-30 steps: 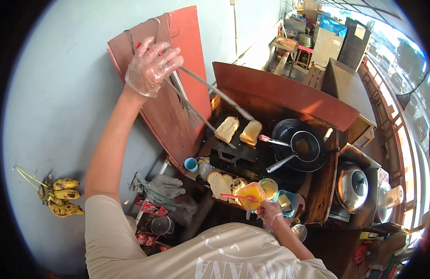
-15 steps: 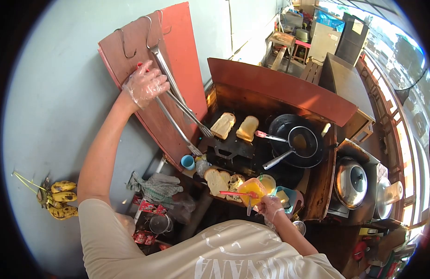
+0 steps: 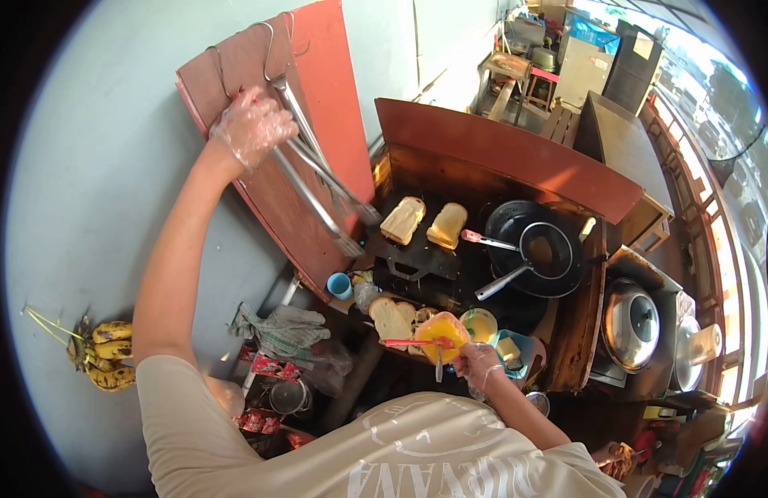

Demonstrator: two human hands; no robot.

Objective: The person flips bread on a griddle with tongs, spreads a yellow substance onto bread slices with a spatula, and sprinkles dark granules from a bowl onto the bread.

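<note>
My left hand [image 3: 255, 129], in a clear plastic glove, is raised at the red-brown board [image 3: 330, 91] and closed round the top of long metal tongs [image 3: 317, 207]. Their two arms slant down to the right, the tips near the griddle's left edge. Another metal utensil [image 3: 294, 104] hangs from a hook just right of that hand. Low in front of me, my gloved right hand [image 3: 478, 365] grips the side of an orange tub [image 3: 447, 329] of yellow spread. A red-handled tool [image 3: 409, 342] and a metal-handled utensil [image 3: 438, 365] rest in the tub.
Two bread slices [image 3: 403, 220] lie on the black griddle [image 3: 413, 261]. To their right, a small pan [image 3: 526, 270] sits inside a larger black pan [image 3: 500, 220]. Topped bread [image 3: 390, 319], a blue cup [image 3: 339, 285] and a teal tub [image 3: 529, 353] stand nearer; bananas [image 3: 112, 353] hang left.
My left hand has shifted slightly up and left with the tongs, whose tips have risen. My right hand still holds the tub, at nearly the same place.
</note>
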